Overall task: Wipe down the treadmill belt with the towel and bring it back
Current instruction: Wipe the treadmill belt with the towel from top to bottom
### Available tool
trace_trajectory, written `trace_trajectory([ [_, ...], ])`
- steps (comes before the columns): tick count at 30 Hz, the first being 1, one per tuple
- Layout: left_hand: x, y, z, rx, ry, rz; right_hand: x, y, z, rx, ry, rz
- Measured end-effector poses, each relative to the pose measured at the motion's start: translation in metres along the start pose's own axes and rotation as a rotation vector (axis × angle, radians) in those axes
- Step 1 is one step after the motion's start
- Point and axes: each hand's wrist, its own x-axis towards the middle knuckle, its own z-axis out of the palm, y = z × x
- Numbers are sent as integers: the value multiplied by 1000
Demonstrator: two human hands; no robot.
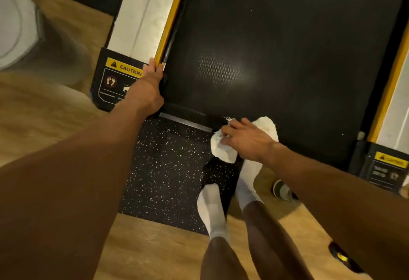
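**Q:** At rear edge, where was the towel (223,150)?
**Me:** Bunched in curled fingers (229,129) of my right hand (245,140). Treadmill belt (276,47) ran lengthwise ahead of it. Left hand (148,85) lay flat on side rail (141,14).

Showing one treadmill belt (287,47), one towel (269,126), two hands, left hand (146,87) and right hand (245,140), two socked feet (210,204), two yellow rails (170,16), two caution labels (127,69), one speckled mat (163,169).
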Motion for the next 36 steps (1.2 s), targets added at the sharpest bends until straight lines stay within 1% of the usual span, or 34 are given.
trace_trajectory([
  [1, -1, 2, 3, 8, 10, -6, -16, 4, 3, 10, -12, 29],
  [2, -2, 2, 8, 35, 29, -12, -24, 8, 4, 24, 23, 58],
  [4, -6, 6, 19, 91, 103, -16, -15, 12, -5, 40, 157, 93],
  [6, -15, 19, 30, 75, 180, 10, 8, 15, -20, 65, 290, 159],
  [8, -23, 37, 41, 45, 176, 66, 20, 17, -17, 69, 343, 221],
  [10, -26, 56, 51, 34, 116, 149, 2, 20, 6, 124, 386, 255],
  [11, -27, 65, 55, 37, 83, 189, -16, 21, 21, 155, 377, 267],
  [12, -29, 73, 59, 43, 46, 218, -38, 23, 36, 153, 312, 273],
  [14, -32, 88, 69, 59, -25, 218, -86, 28, 65, 133, 107, 298],
  [15, -34, 95, 74, 78, -62, 198, -109, 32, 74, 154, 54, 345],
  [16, -36, 104, 78, 105, -95, 171, -125, 36, 77, 188, 91, 397],
  [18, -39, 116, 85, 152, -128, 110, -138, 48, 75, 280, 307, 522],
  [20, -41, 125, 89, 165, -159, 69, -141, 60, 74, 375, 484, 712],
  [21, -42, 128, 90, 175, -168, 61, -145, 63, 78, 424, 527, 817],
  [22, -43, 131, 89, 197, -172, 57, -151, 63, 87, 462, 519, 909],
  [23, -45, 132, 88, 213, -184, 51, -158, 59, 99, 478, 445, 956],
  [26, -53, 136, 87, 225, -187, 70, -186, 34, 136, 514, 31, 966],
  [27, -57, 140, 90, 220, -186, 89, -195, 29, 143, 547, -22, 991],
  [28, -61, 146, 93, 214, -185, 108, -202, 28, 145, 580, 36, 1022],
  [31, -68, 163, 111, 214, -172, 102, -209, 48, 128, 583, 517, 1058],
  [32, -70, 169, 117, 208, -177, 83, -209, 56, 120, 563, 635, 1063],
  [33, -71, 173, 122, 203, -186, 64, -208, 62, 116, 547, 689, 1075],
  [34, -73, 178, 124, 196, -202, 49, -207, 66, 120, 549, 655, 1088],
  [35, -73, 181, 124, 186, -226, 43, -207, 65, 127, 571, 542, 1086],
  [36, -74, 185, 123, 176, -248, 43, -209, 60, 138, 608, 358, 1065],
])
